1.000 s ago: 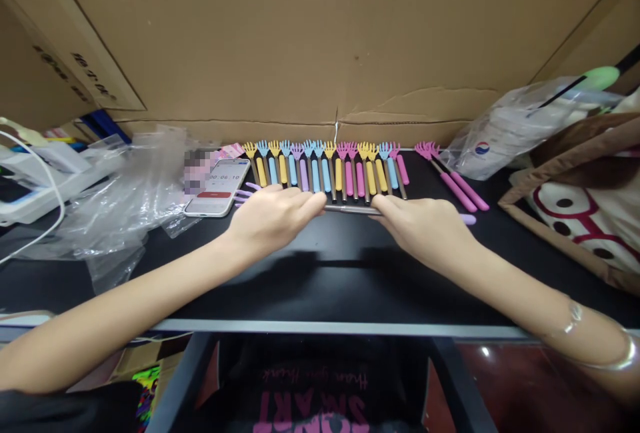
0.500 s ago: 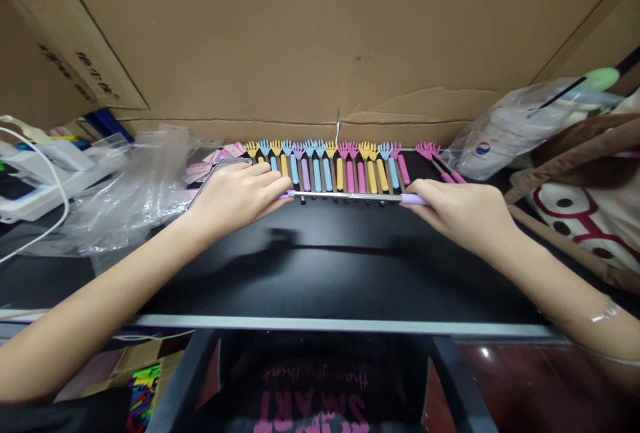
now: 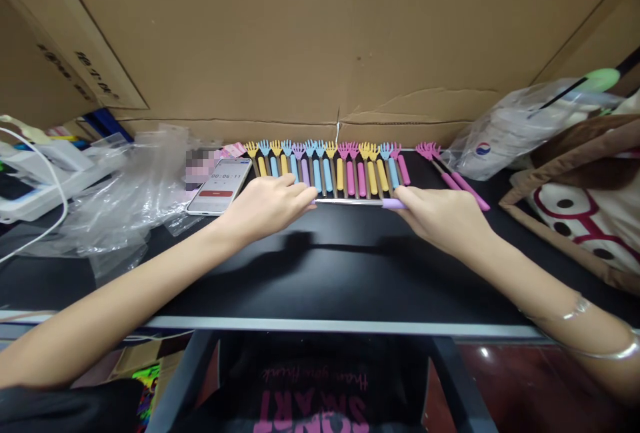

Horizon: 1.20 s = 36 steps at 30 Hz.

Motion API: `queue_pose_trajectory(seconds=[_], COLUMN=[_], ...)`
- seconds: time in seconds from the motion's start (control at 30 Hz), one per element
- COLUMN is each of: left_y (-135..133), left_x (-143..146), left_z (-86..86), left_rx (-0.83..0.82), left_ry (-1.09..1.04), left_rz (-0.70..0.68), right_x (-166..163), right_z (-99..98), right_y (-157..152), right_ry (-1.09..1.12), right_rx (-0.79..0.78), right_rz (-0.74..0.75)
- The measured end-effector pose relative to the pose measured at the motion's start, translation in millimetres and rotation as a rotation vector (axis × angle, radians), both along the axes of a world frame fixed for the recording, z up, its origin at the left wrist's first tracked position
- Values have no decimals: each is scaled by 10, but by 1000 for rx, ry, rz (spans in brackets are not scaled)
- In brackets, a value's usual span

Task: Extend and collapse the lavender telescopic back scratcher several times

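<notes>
A row of several small hand-shaped back scratchers (image 3: 330, 166) in yellow, blue, purple and pink lies side by side at the back of the black table (image 3: 325, 266). Across their near ends lies one purple-handled telescopic scratcher (image 3: 360, 202), held sideways. My left hand (image 3: 267, 205) is closed on its left end, which the fingers hide. My right hand (image 3: 440, 216) pinches the purple grip at its right end. Two pink scratchers (image 3: 453, 176) lie apart to the right of the row.
A phone (image 3: 220, 186) with a running timer lies left of the row, beside crumpled clear plastic bags (image 3: 135, 186). A cardboard wall (image 3: 320, 40) stands behind. A plastic bag (image 3: 515, 126) and a brown-and-white tote (image 3: 585, 200) sit at the right.
My hands first spread apart, drawing the purple scratcher out long, then came back together so it is shorter. The phone, covered by my left hand half a second ago, shows again.
</notes>
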<state>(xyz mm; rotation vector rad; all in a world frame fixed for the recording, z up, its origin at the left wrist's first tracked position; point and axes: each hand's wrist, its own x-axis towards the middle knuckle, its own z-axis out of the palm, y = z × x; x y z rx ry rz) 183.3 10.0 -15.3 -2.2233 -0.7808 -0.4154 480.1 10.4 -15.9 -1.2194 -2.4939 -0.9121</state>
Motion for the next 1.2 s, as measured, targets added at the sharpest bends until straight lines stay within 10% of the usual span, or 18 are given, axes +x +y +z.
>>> queue_pose_trajectory(seconds=[0.43, 1.2], left_y=[-15, 143], left_x=[45, -1529], left_z=[-36, 372], left_rx=[-23, 330], left_ry=[-22, 127], left_rz=[-3, 251], right_x=[-116, 1513], right_z=[-24, 243], right_y=[-47, 308], right_ry=[14, -103], right_rx=[-65, -7], right_rz=[56, -543])
